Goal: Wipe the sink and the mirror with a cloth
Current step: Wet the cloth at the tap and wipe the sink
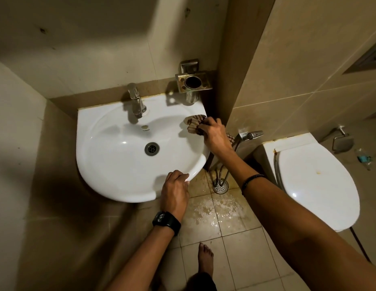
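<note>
A white sink [111,164] hangs on the tiled wall, with a chrome tap [136,103] at its back and a drain [152,148] in the bowl. My right hand [214,136] presses a bunched striped brown cloth [193,122] onto the sink's right rim. A corner of the cloth shows under my wrist. My left hand [174,192], with a black watch on the wrist, grips the front right edge of the sink. No mirror is in view.
A metal toothbrush holder [192,82] is fixed to the wall above the sink's right corner. A spray hose head [251,135] hangs beside the white toilet [315,181] at right. The floor tiles are wet around a floor drain [220,186]. My bare foot [205,258] stands below.
</note>
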